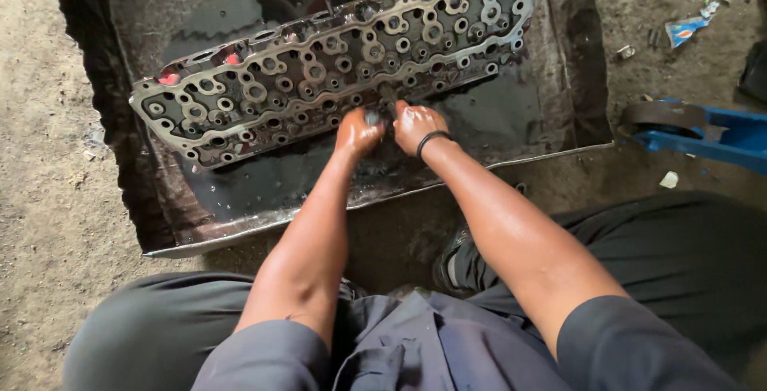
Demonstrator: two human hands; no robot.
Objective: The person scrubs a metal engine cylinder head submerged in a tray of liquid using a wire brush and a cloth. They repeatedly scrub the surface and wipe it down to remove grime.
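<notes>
Two wet hands, left hand (357, 130) and right hand (413, 125), had their fingers closed around a small dark brush-like tool (386, 95), scrubbing the near edge of the long grey metal cylinder head (335, 59) lying in the oily black metal tray (511, 119); moving along that edge seemed due next.

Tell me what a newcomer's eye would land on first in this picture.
First, the long metal engine part full of round holes, lying slantwise in a shallow metal tray of black oily liquid on the dirt ground. Next, the left hand and right hand, both wet and oily, pressed together at the part's near edge around a small dark tool; a black band circles the right wrist. At the right edge lies a blue tool.
</notes>
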